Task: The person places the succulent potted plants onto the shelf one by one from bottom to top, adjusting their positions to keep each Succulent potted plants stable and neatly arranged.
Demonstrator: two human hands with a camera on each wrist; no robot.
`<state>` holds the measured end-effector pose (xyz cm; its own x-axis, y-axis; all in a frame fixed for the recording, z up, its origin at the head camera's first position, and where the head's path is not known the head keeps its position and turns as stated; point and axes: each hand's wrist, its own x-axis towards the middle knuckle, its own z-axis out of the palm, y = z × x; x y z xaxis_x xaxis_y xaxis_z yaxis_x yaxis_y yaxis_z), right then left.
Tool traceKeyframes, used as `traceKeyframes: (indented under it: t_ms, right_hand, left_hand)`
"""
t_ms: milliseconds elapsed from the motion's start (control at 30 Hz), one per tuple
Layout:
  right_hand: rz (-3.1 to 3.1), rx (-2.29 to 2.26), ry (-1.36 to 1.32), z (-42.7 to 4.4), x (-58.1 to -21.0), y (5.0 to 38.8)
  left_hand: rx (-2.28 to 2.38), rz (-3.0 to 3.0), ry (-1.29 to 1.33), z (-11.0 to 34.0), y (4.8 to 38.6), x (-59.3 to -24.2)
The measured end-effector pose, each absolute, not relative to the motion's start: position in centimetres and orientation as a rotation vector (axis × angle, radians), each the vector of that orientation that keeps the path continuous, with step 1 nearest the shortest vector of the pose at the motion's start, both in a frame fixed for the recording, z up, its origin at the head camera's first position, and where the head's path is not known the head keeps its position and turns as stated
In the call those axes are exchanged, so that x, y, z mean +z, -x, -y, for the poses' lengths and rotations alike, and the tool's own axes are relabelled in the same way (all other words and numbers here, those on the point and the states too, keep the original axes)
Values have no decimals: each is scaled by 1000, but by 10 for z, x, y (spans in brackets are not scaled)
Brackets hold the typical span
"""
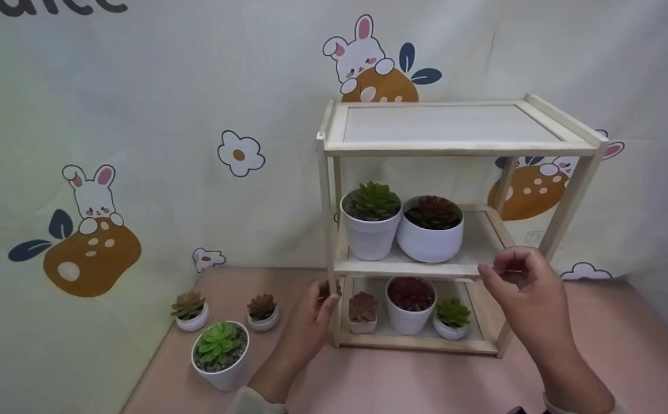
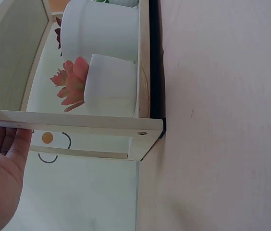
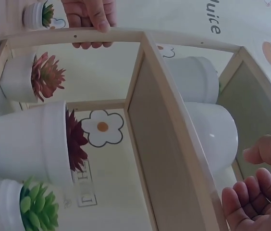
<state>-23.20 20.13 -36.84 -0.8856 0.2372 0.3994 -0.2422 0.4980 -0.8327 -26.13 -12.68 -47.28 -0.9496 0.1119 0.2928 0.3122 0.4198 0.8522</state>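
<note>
Shelf (image 1: 449, 124) topside: head cam only

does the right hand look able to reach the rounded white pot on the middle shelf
Probably yes: the right hand looks empty, and nothing visible blocks its way to the rounded white pot.

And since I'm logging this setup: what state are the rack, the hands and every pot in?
Wooden rack, standing upright
Left hand, gripping the rack's left front post
Right hand, fingers loosely curled, holding nothing
Two middle-tier pots, upright, planted, side by side
Three bottom-tier pots, upright, planted
Three pots left of the rack, upright, planted
</note>
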Motion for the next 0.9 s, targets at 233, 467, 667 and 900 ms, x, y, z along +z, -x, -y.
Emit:
traceKeyframes:
  t_ms: [233,467,667,900]
  right_hand:
    - [2334,1292,79,-224,-374,225]
    - [2357,1232,172,-247,-387,224]
    - [2378,1281,252,-268,-404,229]
    - [2378,1387,170,-284,-419,238]
  left_hand:
    - [-1565,2493,341,126,262,-473]
    - [-1577,2495,328,126,261,-471]
    - [-1580,2501,305,125,261,-471]
    - [-1541,2500,326,125,261,-472]
